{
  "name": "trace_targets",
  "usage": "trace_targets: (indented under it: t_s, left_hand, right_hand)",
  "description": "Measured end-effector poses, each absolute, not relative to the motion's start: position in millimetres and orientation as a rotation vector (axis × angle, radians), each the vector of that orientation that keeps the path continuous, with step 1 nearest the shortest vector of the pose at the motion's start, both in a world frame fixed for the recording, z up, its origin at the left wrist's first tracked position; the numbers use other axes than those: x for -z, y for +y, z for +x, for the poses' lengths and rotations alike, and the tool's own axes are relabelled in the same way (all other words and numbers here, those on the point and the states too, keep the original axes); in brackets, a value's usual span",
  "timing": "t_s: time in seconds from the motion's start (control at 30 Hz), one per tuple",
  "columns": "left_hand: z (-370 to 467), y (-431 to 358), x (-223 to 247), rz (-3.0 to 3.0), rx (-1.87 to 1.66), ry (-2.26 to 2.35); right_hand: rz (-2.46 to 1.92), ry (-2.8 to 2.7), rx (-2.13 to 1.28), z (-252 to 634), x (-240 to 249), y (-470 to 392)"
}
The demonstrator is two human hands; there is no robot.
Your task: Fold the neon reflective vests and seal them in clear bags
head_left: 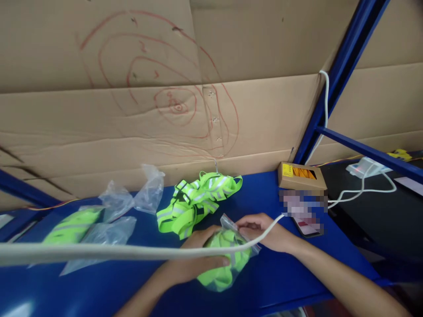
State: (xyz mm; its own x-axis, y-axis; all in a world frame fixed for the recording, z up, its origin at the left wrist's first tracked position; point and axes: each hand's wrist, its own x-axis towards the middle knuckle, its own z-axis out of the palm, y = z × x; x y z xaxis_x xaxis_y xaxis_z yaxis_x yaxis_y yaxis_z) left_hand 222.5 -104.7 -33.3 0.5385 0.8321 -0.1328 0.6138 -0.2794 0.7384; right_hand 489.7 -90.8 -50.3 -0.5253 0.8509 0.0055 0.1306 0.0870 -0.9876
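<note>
Between curled left fingers (204, 236) sits a bagged green bundle (237, 263), its upper edge pinched by right fingers (250, 220).

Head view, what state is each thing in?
Held bag, filled with green straps; whether sealed, unclear.
Left hand, curled around the held bag.
Right hand, pinching the bag's edge.
Loose green straps, bunched, unbagged.
Left green bundle, seemingly bagged.
Clear bags, crumpled.
Box, orange contents showing through cut-out.
Phone, screen lit, partly blurred.
Power strip, red light on.
White cable, stretched across the view.
</note>
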Motion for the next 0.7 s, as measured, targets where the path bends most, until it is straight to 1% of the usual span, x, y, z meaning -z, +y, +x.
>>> trace_targets:
  t_s: [0.07, 0.1, 0.2, 0.23, 0.27, 0.37, 0.47, 0.57, 0.7]
  left_hand:
    - [222, -104, 34, 2.110, -0.442, 1.259]
    - [222, -104, 36, 2.204, -0.549, 1.307]
    - [224, -108, 40, 2.554, -1.092, 1.401]
    - [226, -111, 40, 2.632, -1.219, 1.383]
    - [229, -115, 40, 2.675, -1.264, 1.337]
    - [241, -127, 38, 2.595, -1.113, 1.143]
    - [251, -136, 36, 2.430, -1.003, 1.111]
    - [254, -140, 33, 2.351, -0.945, 1.129]
    - [249, -141, 29, 2.257, -0.983, 1.084]
  right_hand:
    - [-1.005, -1.700, -1.518, 489, 56, -88]
    - [-1.039, -1.642, -1.536, 488, 58, -87]
    - [-1.099, -1.382, -1.681, 481, 61, -88]
    - [-1.081, -1.294, -1.755, 477, 62, -90]
    - [-1.041, -1.224, -1.827, 473, 62, -93]
    - [-0.880, -1.135, -1.982, 463, 64, -105]
    - [-0.793, -1.136, -2.036, 459, 67, -114]
    - [-0.738, -1.131, -2.045, 459, 67, -115]
    - [-0.650, -1.213, -2.048, 456, 63, -116]
